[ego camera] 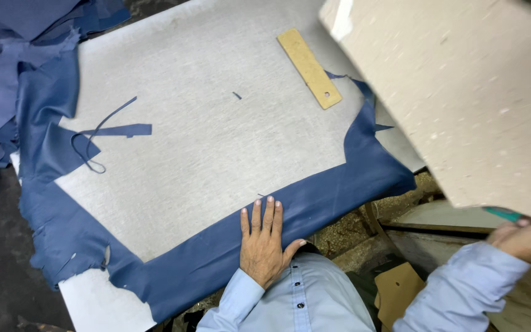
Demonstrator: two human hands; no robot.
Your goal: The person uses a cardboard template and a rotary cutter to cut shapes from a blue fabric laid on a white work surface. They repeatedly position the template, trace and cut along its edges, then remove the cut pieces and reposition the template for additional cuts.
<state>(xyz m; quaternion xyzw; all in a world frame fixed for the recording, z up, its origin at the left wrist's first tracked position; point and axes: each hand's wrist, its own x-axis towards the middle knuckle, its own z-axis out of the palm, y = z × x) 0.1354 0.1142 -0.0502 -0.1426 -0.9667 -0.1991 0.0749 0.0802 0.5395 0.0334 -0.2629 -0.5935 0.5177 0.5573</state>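
My left hand lies flat, fingers together, on the near strip of a blue leather sheet from which a large middle area has been cut away. The sheet rests on a grey cutting board. My right hand is at the right edge, gripping the lower edge of a large beige cardboard pattern held up in the air over the board's right side. A green-handled tool shows just above that hand; whether the hand holds it is unclear.
A narrow tan cardboard strip with a hole lies on the board near the top. Thin blue leather offcuts lie at the left. A heap of blue leather pieces fills the upper left corner. Brown cardboard shapes sit below the board's edge.
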